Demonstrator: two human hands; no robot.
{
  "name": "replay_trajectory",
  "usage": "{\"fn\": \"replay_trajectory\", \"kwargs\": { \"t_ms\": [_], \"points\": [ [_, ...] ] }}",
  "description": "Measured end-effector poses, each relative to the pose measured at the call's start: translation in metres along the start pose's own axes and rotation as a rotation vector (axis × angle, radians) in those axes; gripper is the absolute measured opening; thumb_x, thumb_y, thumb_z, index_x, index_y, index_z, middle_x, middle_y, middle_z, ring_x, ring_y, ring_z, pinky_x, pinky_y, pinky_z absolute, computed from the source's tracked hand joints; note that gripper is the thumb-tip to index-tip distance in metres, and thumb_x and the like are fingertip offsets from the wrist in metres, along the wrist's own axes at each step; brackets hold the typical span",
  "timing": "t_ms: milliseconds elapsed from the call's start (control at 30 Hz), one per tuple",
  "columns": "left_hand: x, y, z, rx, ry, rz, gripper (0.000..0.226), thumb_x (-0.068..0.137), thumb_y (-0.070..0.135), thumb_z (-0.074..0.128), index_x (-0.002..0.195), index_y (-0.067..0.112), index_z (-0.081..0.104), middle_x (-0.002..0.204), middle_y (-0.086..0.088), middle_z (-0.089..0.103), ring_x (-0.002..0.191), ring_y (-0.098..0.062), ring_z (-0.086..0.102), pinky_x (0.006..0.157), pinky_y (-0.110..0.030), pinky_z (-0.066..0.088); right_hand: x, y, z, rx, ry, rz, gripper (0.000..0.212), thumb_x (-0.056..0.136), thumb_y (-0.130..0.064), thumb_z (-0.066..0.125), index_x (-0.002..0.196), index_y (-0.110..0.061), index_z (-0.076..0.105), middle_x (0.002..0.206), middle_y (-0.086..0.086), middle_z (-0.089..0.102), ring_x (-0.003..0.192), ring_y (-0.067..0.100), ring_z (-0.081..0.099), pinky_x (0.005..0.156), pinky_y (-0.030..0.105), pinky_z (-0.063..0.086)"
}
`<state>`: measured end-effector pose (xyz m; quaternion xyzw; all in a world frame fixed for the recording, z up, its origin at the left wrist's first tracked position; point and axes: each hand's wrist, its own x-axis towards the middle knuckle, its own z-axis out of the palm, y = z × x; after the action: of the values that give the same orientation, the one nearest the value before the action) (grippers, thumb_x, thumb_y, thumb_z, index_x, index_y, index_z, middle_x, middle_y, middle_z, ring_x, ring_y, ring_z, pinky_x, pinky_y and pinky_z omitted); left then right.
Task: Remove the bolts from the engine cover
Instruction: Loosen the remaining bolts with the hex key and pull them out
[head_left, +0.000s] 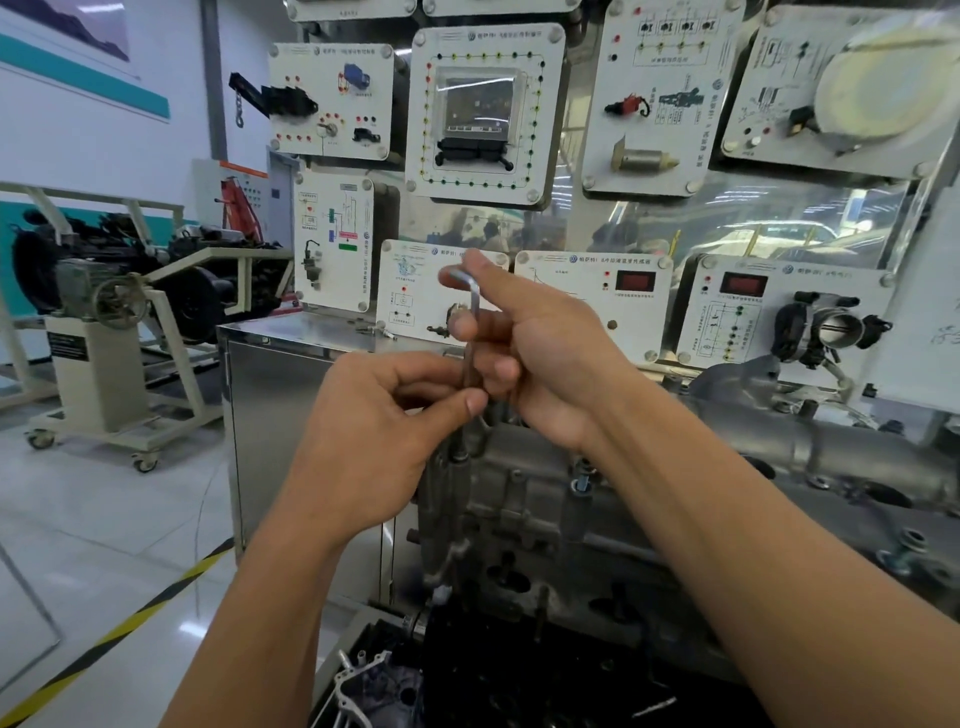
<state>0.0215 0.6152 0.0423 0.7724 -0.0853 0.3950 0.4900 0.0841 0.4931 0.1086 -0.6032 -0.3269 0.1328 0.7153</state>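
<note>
Two hands were on one bent metal key (471, 301). The right hand (535, 358) was curled round the top part of the key, just under the bend, with the thumb up by the short end. The left hand (374, 431) pinched the long thin part lower down, between thumb and fingers. The key stood almost straight up.

Its bottom tip reached down to a bolt (459, 457) at the top left corner of the engine cover (519, 501). That spot was dark and small, so I could not tell if the tip sat inside the bolt head.

The engine cover was the grey metal block under the hands, in front of a wall of white boards (483, 114). A second bolt (582, 484) stood on the top edge of the cover, to the right of the key. It looked partly out of its hole.

So the job looked about halfway. The bolt under the key was not out yet. The second one seemed loose but sat in its place. More bolts might be left lower down, but that part was too dark to tell.
</note>
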Motion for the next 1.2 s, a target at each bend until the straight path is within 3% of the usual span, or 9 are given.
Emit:
{"fn": "replay_trajectory", "kwargs": {
  "t_ms": [233,333,433,533,667,833,933,1100,1200],
  "points": [
    [0.000,0.001,0.005,0.006,0.035,0.007,0.017,0.081,0.011,0.078,0.083,0.028,0.076,0.073,0.011,0.075,0.071,-0.006,0.070,0.069,-0.017,0.055,-0.007,0.000,0.012,-0.266,0.022,-0.322,0.037,0.098,-0.038,0.058,0.074,-0.014,0.070,0.062,0.000,0.062,0.043,0.001,0.045,0.047,0.009,0.038],
    [-0.002,0.003,0.008,-0.043,0.039,0.003,0.014,0.083,0.007,0.074,0.085,0.021,0.077,0.078,0.009,0.076,0.076,-0.008,0.072,0.072,-0.019,0.057,-0.012,-0.001,0.014,-0.398,0.009,-0.481,0.030,0.089,-0.031,0.072,0.067,-0.014,0.064,0.058,-0.008,0.055,0.050,0.003,0.044,0.052,0.015,0.041],
    [-0.003,0.005,0.009,-0.080,0.053,0.030,0.015,0.082,0.006,0.072,0.089,0.018,0.077,0.081,0.008,0.077,0.078,-0.009,0.073,0.074,-0.021,0.058,-0.013,0.002,0.014,-0.529,0.073,-0.552,0.025,0.095,-0.026,0.065,0.074,-0.013,0.067,0.068,-0.004,0.067,0.053,0.001,0.051,0.056,0.021,0.044],
    [-0.004,0.005,0.012,-0.079,0.056,0.060,0.021,0.083,0.005,0.071,0.091,0.024,0.075,0.082,0.008,0.076,0.080,-0.008,0.072,0.075,-0.023,0.057,-0.017,0.005,0.008,-0.303,0.025,-0.414,0.025,0.104,-0.025,0.049,0.093,-0.015,0.069,0.082,0.000,0.075,0.049,0.006,0.054,0.050,0.020,0.043],
    [-0.003,0.002,0.014,0.009,0.068,0.111,0.031,0.088,0.016,0.069,0.094,0.046,0.069,0.091,0.016,0.074,0.093,-0.002,0.069,0.080,-0.015,0.052,-0.012,0.005,-0.001,0.029,0.060,-0.193,0.021,0.103,-0.026,0.051,0.094,-0.014,0.065,0.072,0.002,0.072,0.044,0.011,0.044,0.044,0.022,0.040],
    [-0.002,0.002,0.009,-0.044,0.016,0.157,0.030,0.095,0.007,0.060,0.101,0.035,0.070,0.091,0.020,0.076,0.090,0.003,0.070,0.079,-0.007,0.049,-0.005,0.002,0.006,-0.023,0.069,-0.133,0.020,0.102,-0.032,0.052,0.098,-0.023,0.069,0.061,-0.004,0.061,0.041,0.008,0.036,0.043,0.019,0.029],
    [-0.002,-0.001,0.008,-0.039,0.027,0.149,0.024,0.093,0.008,0.063,0.094,0.030,0.072,0.086,0.020,0.076,0.085,0.002,0.071,0.075,-0.009,0.050,-0.003,0.002,0.011,-0.126,0.049,-0.127,0.037,0.102,-0.041,0.049,0.097,-0.013,0.073,0.055,-0.004,0.051,0.041,0.006,0.038,0.040,0.017,0.031],
    [0.000,-0.005,0.009,-0.062,0.058,0.107,0.006,0.088,0.012,0.070,0.087,0.017,0.072,0.081,0.010,0.077,0.080,-0.005,0.072,0.071,-0.015,0.053,-0.012,0.001,0.009,-0.205,-0.069,-0.218,0.034,0.094,-0.039,0.063,0.065,-0.023,0.070,0.064,0.001,0.048,0.045,0.003,0.042,0.042,0.014,0.036],
    [-0.001,-0.004,0.013,-0.079,0.044,0.097,0.005,0.089,0.011,0.069,0.090,0.015,0.071,0.081,0.007,0.076,0.081,-0.008,0.073,0.073,-0.022,0.056,-0.016,-0.001,0.009,-0.281,0.009,-0.277,0.035,0.085,-0.038,0.075,0.056,-0.022,0.064,0.066,0.008,0.050,0.046,0.007,0.043,0.043,0.018,0.036]
  ]
}}
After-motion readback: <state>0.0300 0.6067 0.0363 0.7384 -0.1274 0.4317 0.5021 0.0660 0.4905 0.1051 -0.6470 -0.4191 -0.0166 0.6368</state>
